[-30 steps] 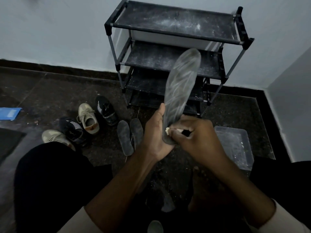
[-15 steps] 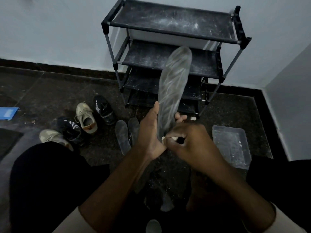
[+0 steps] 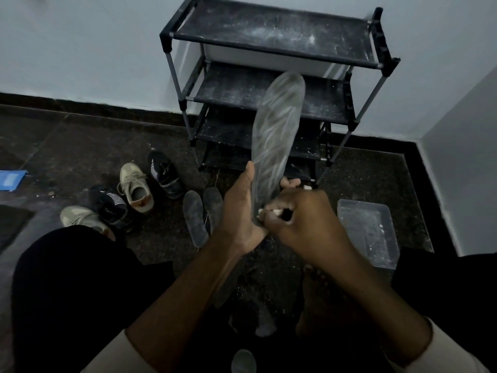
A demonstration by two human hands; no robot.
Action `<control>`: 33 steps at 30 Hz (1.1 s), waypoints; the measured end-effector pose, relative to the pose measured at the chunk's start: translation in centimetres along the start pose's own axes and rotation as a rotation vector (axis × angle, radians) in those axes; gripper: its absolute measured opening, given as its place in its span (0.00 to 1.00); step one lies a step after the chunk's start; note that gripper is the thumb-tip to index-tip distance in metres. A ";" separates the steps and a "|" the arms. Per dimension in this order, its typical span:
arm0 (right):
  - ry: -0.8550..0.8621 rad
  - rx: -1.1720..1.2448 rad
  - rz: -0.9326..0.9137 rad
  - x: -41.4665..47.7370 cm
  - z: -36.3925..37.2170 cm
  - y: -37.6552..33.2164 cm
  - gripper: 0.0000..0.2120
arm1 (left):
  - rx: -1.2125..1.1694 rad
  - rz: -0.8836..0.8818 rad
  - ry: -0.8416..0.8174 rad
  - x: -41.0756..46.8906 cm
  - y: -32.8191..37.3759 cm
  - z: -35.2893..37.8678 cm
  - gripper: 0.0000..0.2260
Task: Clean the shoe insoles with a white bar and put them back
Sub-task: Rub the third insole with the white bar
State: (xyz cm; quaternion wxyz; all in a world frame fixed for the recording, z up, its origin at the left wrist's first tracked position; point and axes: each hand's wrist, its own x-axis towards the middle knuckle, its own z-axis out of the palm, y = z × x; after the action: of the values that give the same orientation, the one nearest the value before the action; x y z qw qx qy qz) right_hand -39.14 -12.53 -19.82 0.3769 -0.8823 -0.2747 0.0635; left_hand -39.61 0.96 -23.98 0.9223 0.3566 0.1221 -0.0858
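A dark grey insole (image 3: 277,125) streaked with white marks stands upright in front of me. My left hand (image 3: 239,211) holds its heel end, thumb along the left edge and fingertips showing at the right. My right hand (image 3: 301,219) grips a small white bar (image 3: 271,212) and presses it against the lower part of the insole. Two more dark insoles (image 3: 200,214) lie side by side on the floor to the left of my hands. Several shoes (image 3: 134,189), black and beige, are scattered further left.
A black shoe rack (image 3: 271,57) dusted with white powder stands against the wall behind the insole. A clear plastic tray (image 3: 365,232) lies on the dark floor at the right. A blue sheet (image 3: 10,179) is at the far left. My knees fill the lower corners.
The insole's toe tilted slightly to the left and then back to the right. My right hand stays at the heel end with the bar, shifting only slightly.
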 end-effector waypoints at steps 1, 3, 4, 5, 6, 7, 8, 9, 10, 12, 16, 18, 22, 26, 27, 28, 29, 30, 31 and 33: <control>-0.024 0.001 -0.012 -0.4 0.1 -0.2 0.07 | -0.014 0.001 0.008 0.0 0.0 0.0 0.29; -0.024 0.002 0.006 -0.7 -0.2 0.1 0.07 | -0.039 0.012 -0.005 0.0 0.2 0.0 0.28; 0.009 0.000 0.024 -0.5 -0.6 0.6 0.06 | -0.039 0.016 -0.019 -0.1 0.2 0.1 0.28; 0.051 -0.005 0.030 -0.1 -0.9 1.0 0.06 | -0.031 0.023 -0.026 0.0 0.2 0.1 0.28; 0.082 -0.012 0.024 0.3 -1.0 1.2 0.06 | -0.026 0.027 -0.032 0.0 0.2 0.2 0.28; 0.092 -0.012 0.017 0.5 -1.0 1.1 0.06 | -0.026 0.024 -0.032 0.1 0.2 0.2 0.28; 0.078 -0.006 0.009 0.5 -0.7 0.8 0.06 | -0.027 0.020 -0.028 0.1 0.2 0.2 0.29; 0.050 0.000 -0.006 0.2 -0.4 0.5 0.06 | -0.034 0.017 -0.019 0.1 0.3 0.2 0.29; 0.019 0.004 -0.022 -0.2 -0.2 0.3 0.05 | -0.060 0.010 -0.010 0.0 0.3 0.1 0.29; 0.001 -0.001 -0.033 -0.6 -0.4 0.5 0.05 | -0.103 -0.009 0.007 -0.1 0.5 0.1 0.29; 0.087 -0.044 -0.039 0.3 -1.0 1.1 0.03 | -0.041 0.014 0.006 -0.1 0.3 0.4 0.28; 0.035 -0.020 -0.081 0.0 -0.6 0.4 0.02 | -0.047 0.010 0.029 -0.1 0.4 0.4 0.28; -0.003 -0.028 -0.094 -0.5 -0.6 0.9 0.02 | -0.085 -0.008 0.055 -0.1 0.7 0.3 0.28; 0.092 -0.073 -0.067 0.2 -1.2 1.4 0.02 | -0.038 0.026 -0.004 -0.2 0.4 0.4 0.27; 0.080 -0.073 -0.073 0.1 -0.9 1.1 0.02 | -0.033 0.030 -0.012 -0.2 0.4 0.4 0.27; 0.056 -0.066 -0.082 -0.2 -0.7 0.8 0.02 | -0.032 0.029 -0.017 -0.2 0.4 0.3 0.27; 0.037 -0.058 -0.086 -0.5 -0.6 0.7 0.02 | -0.031 0.024 -0.014 -0.2 0.4 0.2 0.27; 0.038 -0.053 -0.080 -0.5 -0.7 0.9 0.02 | -0.029 0.020 -0.013 -0.1 0.4 0.3 0.27; 0.067 -0.046 -0.068 -0.3 -0.8 1.3 0.03 | -0.022 0.021 -0.013 -0.1 0.4 0.1 0.27; 0.158 -0.049 -0.037 0.3 -1.1 1.9 0.04 | -0.006 0.016 -0.022 -0.1 0.4 0.2 0.27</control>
State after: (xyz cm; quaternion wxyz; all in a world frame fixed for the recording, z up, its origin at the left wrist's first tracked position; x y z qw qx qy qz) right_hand -37.67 -14.11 -20.35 0.3766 -0.8884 -0.2616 -0.0201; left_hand -39.60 1.09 -23.57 0.9253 0.3537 0.1093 -0.0821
